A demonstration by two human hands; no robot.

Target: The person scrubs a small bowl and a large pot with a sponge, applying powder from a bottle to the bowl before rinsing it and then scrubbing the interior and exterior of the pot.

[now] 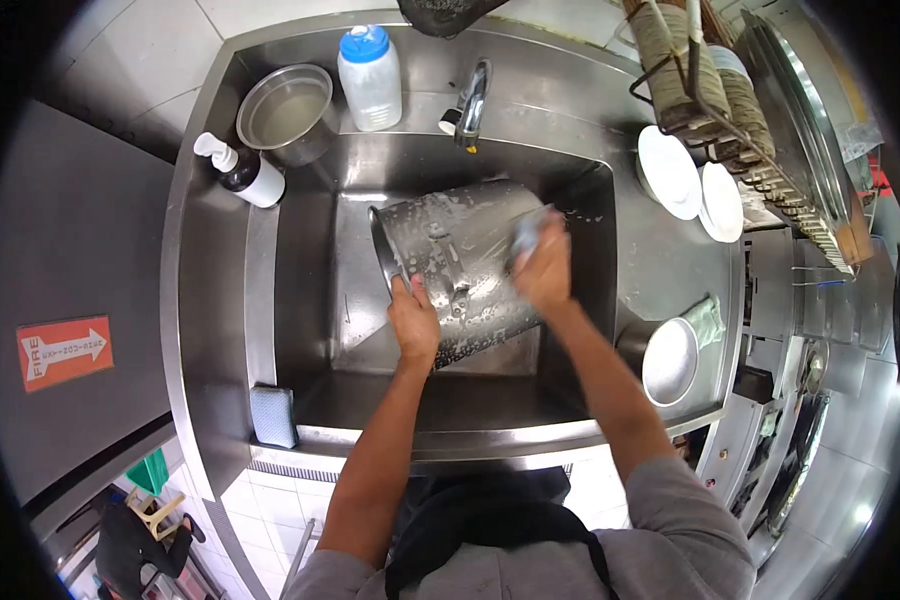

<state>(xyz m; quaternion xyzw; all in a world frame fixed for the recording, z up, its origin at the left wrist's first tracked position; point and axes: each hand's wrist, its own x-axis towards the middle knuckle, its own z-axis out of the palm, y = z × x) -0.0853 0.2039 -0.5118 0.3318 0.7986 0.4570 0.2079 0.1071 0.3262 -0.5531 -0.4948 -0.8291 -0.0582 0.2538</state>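
Note:
A large metal stockpot (480,235) lies on its side in the sink (360,340), its wall covered with soapy foam and its rim toward the left. My left hand (413,318) is closed on the pot's rim, near the side handle. Against the pot's wall near its base end, my right hand (545,265) presses a greyish-blue scrubbing sponge (532,230). Motion blurs that hand and the sponge. The inside of the pot is hidden from me.
Left of the basin stand a pump bottle (240,172), a metal pot of liquid (288,110) and a blue-lidded container (370,80). A faucet (472,105) rises behind. Another sponge (273,416) lies front left. White bowls (670,172) and a round pot (670,362) sit right.

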